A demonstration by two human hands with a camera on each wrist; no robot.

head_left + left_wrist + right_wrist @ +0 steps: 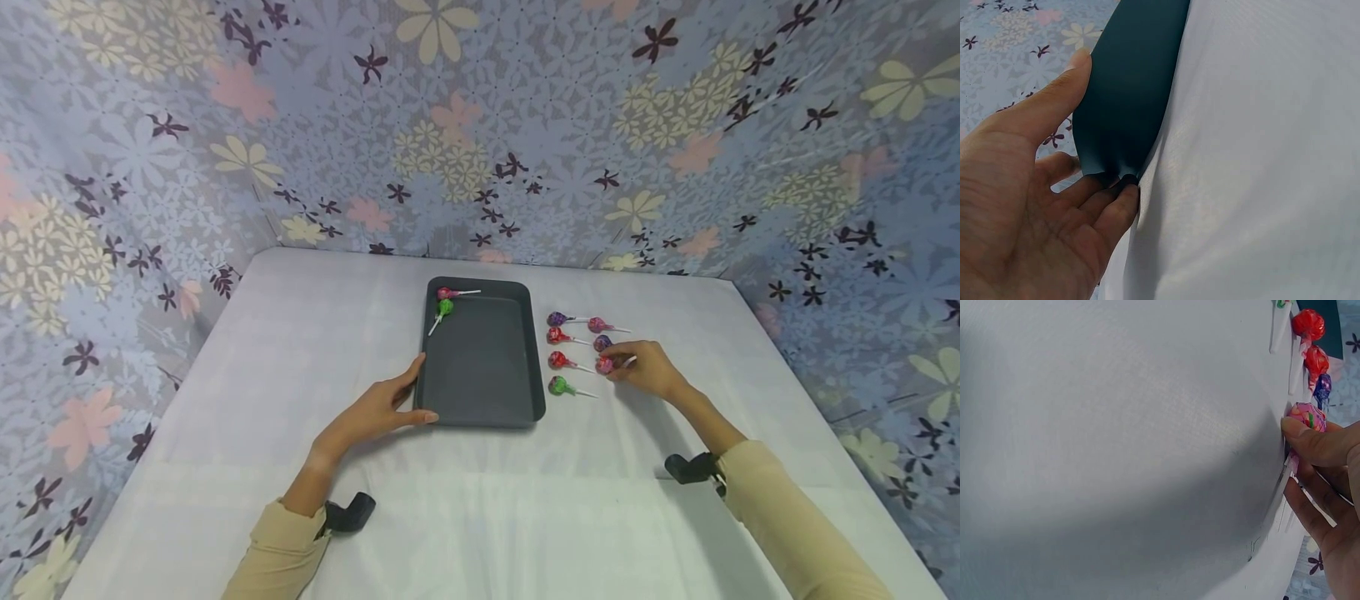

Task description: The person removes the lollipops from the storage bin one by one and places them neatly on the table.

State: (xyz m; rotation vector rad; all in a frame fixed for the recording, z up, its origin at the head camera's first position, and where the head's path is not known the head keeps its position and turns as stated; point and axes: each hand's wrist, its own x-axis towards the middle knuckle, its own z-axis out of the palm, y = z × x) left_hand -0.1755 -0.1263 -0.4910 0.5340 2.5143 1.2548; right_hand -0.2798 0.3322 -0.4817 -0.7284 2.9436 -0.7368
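My left hand [382, 406] grips the near left corner of a dark grey tray [480, 412], thumb at the near rim and fingers at the left side. In the left wrist view the fingers curl against the tray's wall [1135, 75]. Two lollipops lie in the tray's far left part, a red-pink one [446, 293] and a green one [445, 307]. My right hand [648, 368] pinches a pink lollipop [1307, 416] between thumb and fingers, right of the tray. Just beyond it lies a purple lollipop [602, 342], partly covered by the hand.
Between tray and right hand lie a purple lollipop [557, 318], two red lollipops [555, 335] and a green lollipop [557, 385], sticks pointing right. Another pink lollipop [596, 325] lies farther back. White cloth [337, 317] covers the table; a floral curtain [465, 150] hangs behind.
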